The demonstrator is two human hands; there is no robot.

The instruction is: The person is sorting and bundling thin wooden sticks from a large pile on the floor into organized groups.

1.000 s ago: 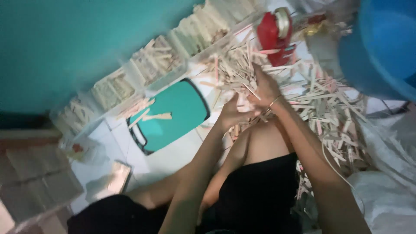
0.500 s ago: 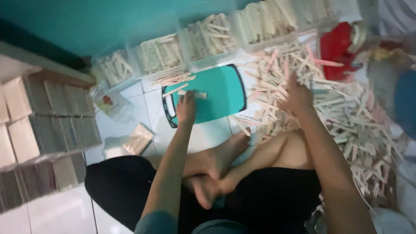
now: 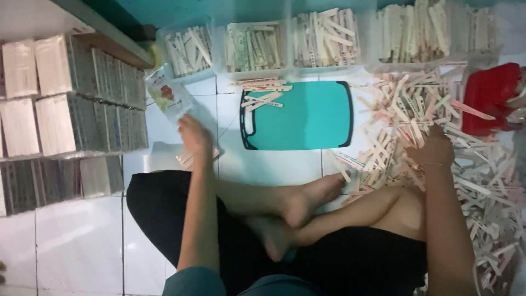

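My left hand (image 3: 194,135) rests palm-down on a small stack of sticks (image 3: 187,158) on the floor, long axis pointing up-right. Right hand (image 3: 435,148) is buried, fingers curled, in the loose stick pile (image 3: 405,118); can't tell what it grips.

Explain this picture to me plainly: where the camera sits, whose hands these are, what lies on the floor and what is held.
The camera sits on a person's head and looks down at their own crossed legs and bare hands; there is no machine. They sit on a white tiled floor. The left hand rests on a small bundle of sticks beside a printed packet. The right hand lies on a big loose pile of flat sticks; whether it grips any cannot be told. Ahead lies a teal board with a few sticks on it, then clear tubs of sorted sticks. Stacked boxes stand left, a red object right.
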